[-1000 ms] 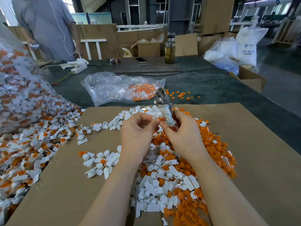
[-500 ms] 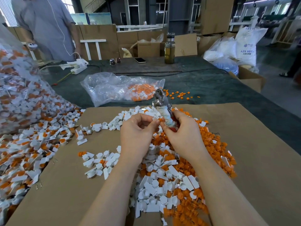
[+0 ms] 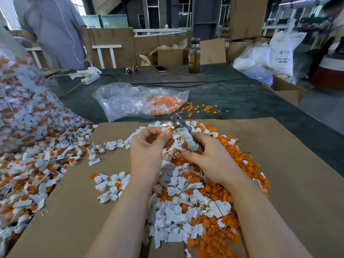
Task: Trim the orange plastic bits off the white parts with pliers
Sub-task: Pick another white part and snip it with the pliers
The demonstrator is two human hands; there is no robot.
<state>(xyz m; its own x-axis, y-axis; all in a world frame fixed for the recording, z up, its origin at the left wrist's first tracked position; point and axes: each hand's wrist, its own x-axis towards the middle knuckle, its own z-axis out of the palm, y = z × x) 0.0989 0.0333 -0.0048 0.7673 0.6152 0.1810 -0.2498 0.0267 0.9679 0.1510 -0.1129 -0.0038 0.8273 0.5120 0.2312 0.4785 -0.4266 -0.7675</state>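
Above the cardboard sheet (image 3: 279, 164), left hand (image 3: 149, 148) pinches a white part (image 3: 166, 129) in its fingers; right hand (image 3: 210, 159) grips the pliers (image 3: 183, 131), whose tip touches that part.

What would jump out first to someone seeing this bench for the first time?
Dead centre, the left hand pinches a white part with an orange bit up against the pliers gripped by the right hand. Below them a heap of white and orange pieces covers the cardboard sheet. At far left bulges a clear bag of untrimmed parts, spilling onto the cardboard.
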